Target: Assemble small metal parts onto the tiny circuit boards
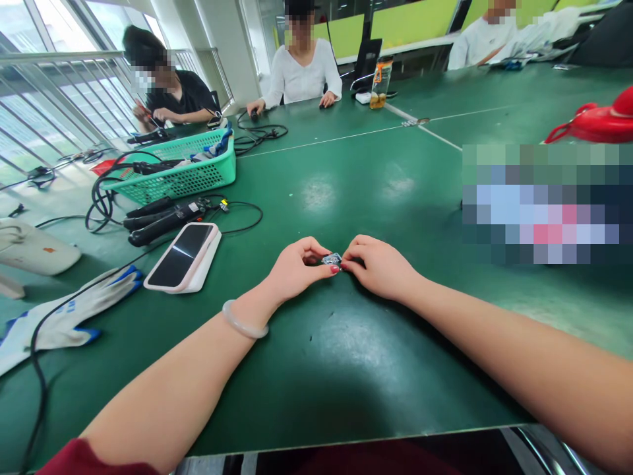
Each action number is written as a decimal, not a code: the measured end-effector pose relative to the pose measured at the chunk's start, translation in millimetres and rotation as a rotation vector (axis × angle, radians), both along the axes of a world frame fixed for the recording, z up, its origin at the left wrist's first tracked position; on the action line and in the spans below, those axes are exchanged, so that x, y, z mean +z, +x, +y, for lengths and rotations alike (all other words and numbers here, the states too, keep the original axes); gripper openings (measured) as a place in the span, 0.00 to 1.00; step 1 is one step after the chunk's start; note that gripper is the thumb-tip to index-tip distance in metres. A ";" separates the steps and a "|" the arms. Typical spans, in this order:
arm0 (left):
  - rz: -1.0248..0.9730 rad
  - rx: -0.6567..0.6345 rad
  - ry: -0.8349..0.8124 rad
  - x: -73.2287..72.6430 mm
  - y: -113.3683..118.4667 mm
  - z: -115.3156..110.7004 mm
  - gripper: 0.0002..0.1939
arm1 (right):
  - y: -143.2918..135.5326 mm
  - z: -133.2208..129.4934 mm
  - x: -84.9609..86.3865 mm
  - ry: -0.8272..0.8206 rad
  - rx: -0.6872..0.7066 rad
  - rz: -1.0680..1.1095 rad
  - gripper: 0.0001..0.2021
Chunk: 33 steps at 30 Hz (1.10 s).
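Note:
A small silvery, patterned piece (331, 259) is pinched between my two hands, just above the green tabletop (297, 369). It is too small for me to make out its kind. My left hand (299, 267) grips its left side between thumb and fingers. At its right end, my right hand (378, 264) has thumb and fingertips closed on the edge. Fingers hide part of the piece. To the left of my left hand, a phone (180, 254) lies on a white box (206, 264).
Left of the phone are a white-and-blue work glove (79, 313) and a black-handled tool (165, 219) with cables. Behind them stands a green basket (185, 178). A bottle (380, 82) stands far back. Several people sit around. A red lid (601, 122) shows at right.

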State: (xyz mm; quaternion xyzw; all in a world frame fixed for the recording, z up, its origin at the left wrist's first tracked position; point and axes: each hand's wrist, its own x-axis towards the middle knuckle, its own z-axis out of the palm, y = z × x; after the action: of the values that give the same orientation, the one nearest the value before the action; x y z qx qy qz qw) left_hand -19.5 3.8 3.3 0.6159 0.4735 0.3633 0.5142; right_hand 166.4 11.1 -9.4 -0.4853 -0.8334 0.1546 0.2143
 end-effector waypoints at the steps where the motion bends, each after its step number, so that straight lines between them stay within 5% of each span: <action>1: 0.015 -0.007 -0.001 -0.2 -0.2 0.0 0.16 | 0.1 1.3 -0.2 -0.004 -0.009 0.011 0.07; 8: 0.091 -0.019 -0.006 -0.8 -0.8 0.6 0.15 | 8.9 4.6 0.4 -0.020 0.079 -0.002 0.05; 16: 0.164 -0.047 0.025 -0.8 -0.6 -0.3 0.15 | 5.5 -3.3 10.8 0.133 -0.018 0.168 0.07; 33: 0.089 -0.068 0.031 -4.1 -1.0 1.2 0.15 | 3.3 -7.9 9.8 0.172 0.061 0.198 0.06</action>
State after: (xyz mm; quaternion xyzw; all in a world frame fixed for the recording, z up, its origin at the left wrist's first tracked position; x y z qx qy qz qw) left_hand -20.4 5.0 -0.8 0.6553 0.4690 0.3249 0.4951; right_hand 169.7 3.1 0.5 -0.4221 -0.8327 0.1363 0.3315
